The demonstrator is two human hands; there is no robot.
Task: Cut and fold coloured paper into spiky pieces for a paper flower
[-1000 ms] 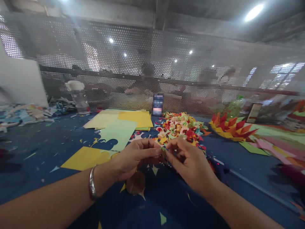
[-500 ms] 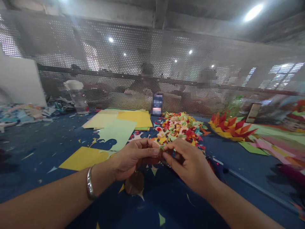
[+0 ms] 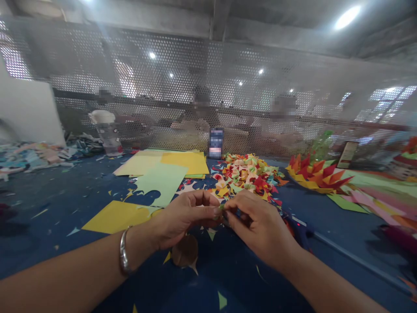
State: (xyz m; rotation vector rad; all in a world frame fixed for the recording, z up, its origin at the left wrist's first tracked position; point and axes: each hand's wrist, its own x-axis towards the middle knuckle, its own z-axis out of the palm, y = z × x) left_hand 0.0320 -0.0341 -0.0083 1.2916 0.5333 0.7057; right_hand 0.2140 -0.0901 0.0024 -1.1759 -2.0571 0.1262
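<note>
Near the middle of the blue table, my left hand [image 3: 187,217] and my right hand [image 3: 257,219] meet at their fingertips. Between them they pinch a small green paper piece [image 3: 222,208], mostly hidden by the fingers. Just behind lies a heap of small folded paper pieces [image 3: 247,171] in red, yellow, pink and green. A round brown disc [image 3: 185,251] rests on the table below my left hand. Beyond my left wrist are a yellow sheet [image 3: 112,216] and a pale green sheet [image 3: 167,178] with curved cut-outs.
A phone [image 3: 215,142] stands upright against the perforated screen [image 3: 156,126]. At left are a lidded cup [image 3: 106,132] and paper scraps [image 3: 29,156]. To the right are an orange and yellow paper ring [image 3: 317,176] and a tool with a blue cord [image 3: 352,252]. People show faintly behind the screen.
My fingertips have shifted slightly around the green piece, which is now lower and more covered. Both hands remain together in nearly the same place.
</note>
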